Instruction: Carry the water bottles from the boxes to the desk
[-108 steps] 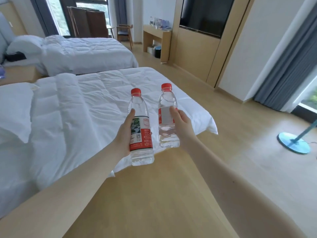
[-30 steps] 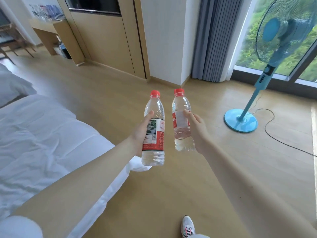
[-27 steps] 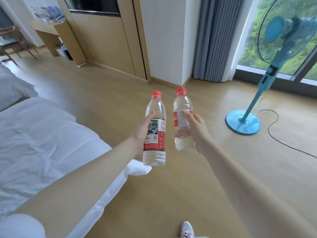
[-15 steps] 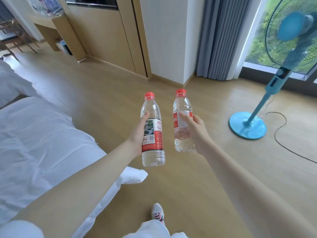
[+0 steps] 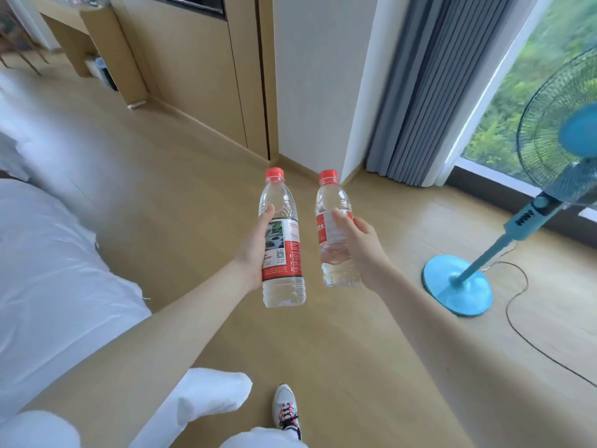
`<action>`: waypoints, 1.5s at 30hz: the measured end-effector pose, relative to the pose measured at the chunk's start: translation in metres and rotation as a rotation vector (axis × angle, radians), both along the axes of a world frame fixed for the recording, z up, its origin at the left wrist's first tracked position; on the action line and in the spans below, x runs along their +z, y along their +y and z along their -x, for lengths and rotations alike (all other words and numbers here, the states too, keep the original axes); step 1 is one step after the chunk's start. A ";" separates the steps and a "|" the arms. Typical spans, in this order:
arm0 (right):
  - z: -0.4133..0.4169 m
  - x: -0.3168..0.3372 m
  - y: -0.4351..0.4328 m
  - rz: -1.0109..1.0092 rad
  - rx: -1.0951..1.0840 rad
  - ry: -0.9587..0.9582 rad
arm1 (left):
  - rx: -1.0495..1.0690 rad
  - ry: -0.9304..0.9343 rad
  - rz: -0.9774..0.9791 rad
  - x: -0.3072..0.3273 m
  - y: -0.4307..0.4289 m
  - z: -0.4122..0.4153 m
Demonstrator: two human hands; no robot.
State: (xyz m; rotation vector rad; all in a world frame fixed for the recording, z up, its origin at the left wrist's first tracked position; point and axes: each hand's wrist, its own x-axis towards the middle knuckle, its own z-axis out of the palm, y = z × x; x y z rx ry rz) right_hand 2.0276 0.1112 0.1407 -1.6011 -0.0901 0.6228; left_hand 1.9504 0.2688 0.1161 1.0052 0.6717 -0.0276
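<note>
**Both hands grasping one water bottle each above a wooden floor**

Fingers of the left hand [image 5: 255, 253] wrap the labelled middle of the left bottle [image 5: 284, 286], thumb on its near side. The right hand [image 5: 365, 244] grasps the right bottle [image 5: 339, 273] the same way. Both bottles are clear, red-capped and upright, held in the air side by side with a narrow gap between them.

Below the grip, one sneaker [image 5: 286, 412] stands on the floor [image 5: 339, 367]. Left of the grip lies a white bed [image 5: 48, 270]. To the right stands a blue pedestal fan [image 5: 458, 286], its cord [image 5: 517, 321] trailing across the floor.

Beyond the bottles rises a white wall corner [image 5: 316, 76], with wood panelling [image 5: 200, 76] to its left and a grey curtain [image 5: 420, 92] to its right. Far up and left of the grip, well apart from the bottles, is the wooden desk [image 5: 97, 33].
</note>
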 end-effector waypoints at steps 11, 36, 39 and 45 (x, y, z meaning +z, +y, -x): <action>-0.089 0.009 0.129 -0.006 0.156 -0.002 | 0.151 -0.005 -0.011 0.006 0.119 -0.068; -0.363 0.003 0.343 -0.117 0.564 0.099 | 0.620 0.174 -0.077 0.009 0.272 -0.277; -0.372 0.000 0.367 -0.135 0.598 0.150 | 0.658 0.178 -0.085 0.009 0.292 -0.286; -0.377 -0.007 0.434 -0.098 0.670 0.119 | 0.704 0.161 -0.062 -0.002 0.349 -0.288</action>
